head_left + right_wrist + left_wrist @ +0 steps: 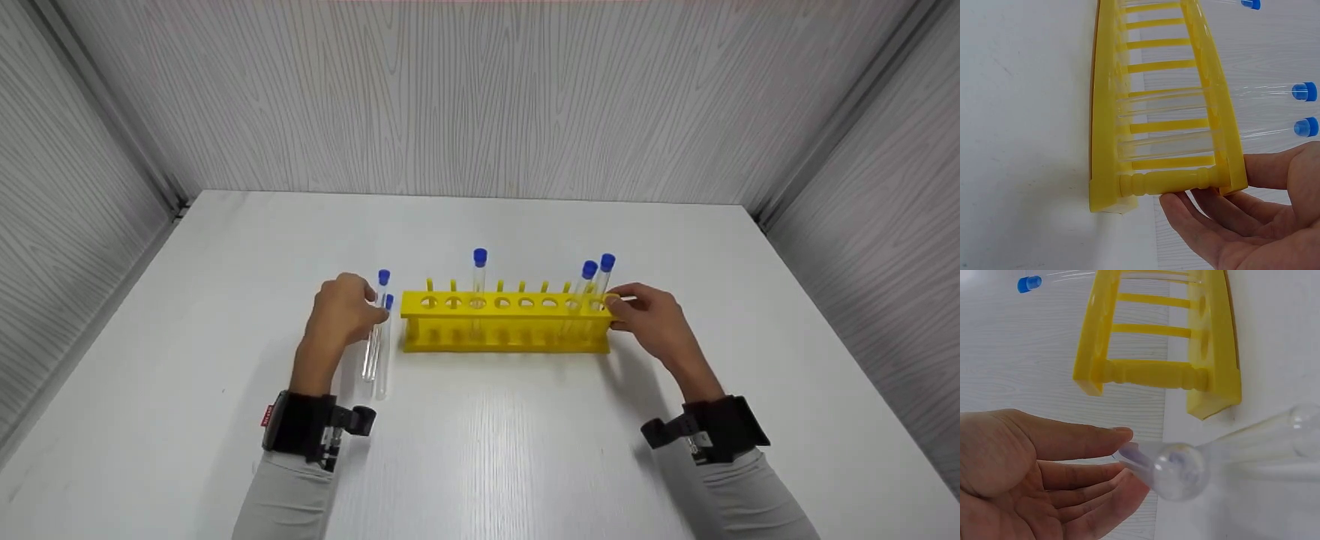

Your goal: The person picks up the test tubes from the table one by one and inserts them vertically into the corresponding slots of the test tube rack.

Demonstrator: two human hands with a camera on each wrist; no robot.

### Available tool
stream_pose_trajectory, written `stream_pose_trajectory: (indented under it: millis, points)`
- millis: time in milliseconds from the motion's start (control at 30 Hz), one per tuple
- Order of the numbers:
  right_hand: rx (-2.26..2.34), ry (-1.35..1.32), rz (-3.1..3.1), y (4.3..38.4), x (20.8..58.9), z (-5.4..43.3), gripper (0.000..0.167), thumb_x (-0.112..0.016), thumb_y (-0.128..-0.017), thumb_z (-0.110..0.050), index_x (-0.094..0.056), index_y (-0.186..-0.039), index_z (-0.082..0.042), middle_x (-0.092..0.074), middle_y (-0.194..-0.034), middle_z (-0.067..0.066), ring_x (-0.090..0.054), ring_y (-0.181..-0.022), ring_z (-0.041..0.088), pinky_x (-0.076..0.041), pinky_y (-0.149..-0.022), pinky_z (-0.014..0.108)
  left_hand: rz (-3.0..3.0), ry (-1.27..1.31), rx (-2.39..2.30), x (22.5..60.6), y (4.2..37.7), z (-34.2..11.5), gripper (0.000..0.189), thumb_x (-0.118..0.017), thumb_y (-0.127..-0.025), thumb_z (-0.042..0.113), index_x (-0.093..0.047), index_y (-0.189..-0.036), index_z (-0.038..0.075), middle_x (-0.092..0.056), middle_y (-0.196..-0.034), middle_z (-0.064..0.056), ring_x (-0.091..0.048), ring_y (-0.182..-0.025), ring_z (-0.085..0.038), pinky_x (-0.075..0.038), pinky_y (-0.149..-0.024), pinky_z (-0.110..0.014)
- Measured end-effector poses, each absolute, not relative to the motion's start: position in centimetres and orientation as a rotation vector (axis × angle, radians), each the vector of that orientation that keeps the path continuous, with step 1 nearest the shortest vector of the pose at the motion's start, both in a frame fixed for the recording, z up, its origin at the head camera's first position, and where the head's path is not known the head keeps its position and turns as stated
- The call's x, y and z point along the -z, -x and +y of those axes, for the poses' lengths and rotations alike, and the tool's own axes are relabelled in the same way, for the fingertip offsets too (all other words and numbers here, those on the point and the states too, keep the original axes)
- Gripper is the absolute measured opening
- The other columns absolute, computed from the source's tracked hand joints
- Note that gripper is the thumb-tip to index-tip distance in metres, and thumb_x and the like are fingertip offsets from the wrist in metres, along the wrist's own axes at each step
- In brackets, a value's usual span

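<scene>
My left hand (pixel 341 311) pinches a clear blue-capped test tube (pixel 371 352) between thumb and fingers, just left of the yellow test tube rack (pixel 506 306). In the left wrist view the rounded bottom of that tube (pixel 1179 472) faces the camera. Close beside it is a second blue-capped tube (pixel 382 375); whether the hand also touches it I cannot tell. At the rack's right end, my right hand (pixel 651 319) grips the top bar and end post (pixel 1168 181). Three capped tubes stand in the rack: one left of centre (pixel 480 274), two (pixel 1168 143) toward the right end.
The rack stands on a white table (pixel 480 450). Behind it rises a pale wood-grain panel (pixel 480 97), with similar panels at the left (pixel 67 187) and right (pixel 870 172). Short yellow pegs (pixel 522 286) stick up along the rack's back.
</scene>
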State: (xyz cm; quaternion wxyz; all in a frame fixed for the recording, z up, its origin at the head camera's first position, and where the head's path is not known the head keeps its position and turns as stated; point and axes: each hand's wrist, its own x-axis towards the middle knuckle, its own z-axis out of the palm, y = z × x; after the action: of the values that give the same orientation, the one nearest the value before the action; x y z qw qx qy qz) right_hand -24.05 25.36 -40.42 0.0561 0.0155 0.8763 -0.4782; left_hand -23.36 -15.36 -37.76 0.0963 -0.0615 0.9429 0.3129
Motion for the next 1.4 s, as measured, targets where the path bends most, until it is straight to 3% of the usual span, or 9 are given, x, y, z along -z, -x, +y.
stream_pose_trajectory:
  millis: [233, 533, 933, 1400]
  points:
    - [1.451, -0.042, 2.658, 24.0, 40.3, 25.3, 0.043, -0.054, -0.105, -0.027, -0.057, -0.138, 0.0, -0.061, -0.135, 0.023, -0.067, -0.116, 0.034, -0.055, -0.099, 0.044, 2.759, 0.094, -0.959, 36.6, 22.9, -15.2, 0.04, -0.068, -0.094, 0.018, -0.065, -0.126, -0.005, -0.069, -0.118, -0.024, -0.067, -0.082, -0.024, -0.054, -0.068, -0.026]
    - [1.462, -0.033, 2.655, 24.0, 40.4, 25.4, 0.042, -0.055, -0.105, -0.028, -0.058, -0.136, 0.0, -0.062, -0.134, 0.024, -0.069, -0.113, 0.034, -0.056, -0.098, 0.045, 2.774, 0.023, -0.988, 35.4, 21.9, -14.5, 0.035, -0.067, -0.094, 0.014, -0.067, -0.122, -0.005, -0.071, -0.11, -0.023, -0.07, -0.074, -0.02, -0.053, -0.061, -0.022]
    - [1.463, -0.04, 2.658, 24.0, 40.4, 25.4, 0.043, -0.055, -0.104, -0.029, -0.059, -0.136, 0.0, -0.063, -0.132, 0.023, -0.069, -0.113, 0.033, -0.056, -0.098, 0.045, 2.774, -0.067, -1.017, 33.5, 20.6, -13.3, 0.034, -0.066, -0.095, 0.013, -0.066, -0.126, 0.0, -0.072, -0.112, -0.02, -0.072, -0.083, -0.025, -0.062, -0.078, -0.034]
    - [1.468, -0.04, 2.649, 24.0, 40.4, 25.4, 0.042, -0.054, -0.105, -0.028, -0.059, -0.135, 0.0, -0.062, -0.133, 0.023, -0.068, -0.113, 0.034, -0.055, -0.098, 0.045, 2.791, -0.209, -1.088, 32.7, 19.8, -12.8, 0.03, -0.066, -0.093, 0.011, -0.068, -0.12, 0.0, -0.073, -0.112, -0.017, -0.073, -0.089, -0.027, -0.061, -0.082, -0.038]
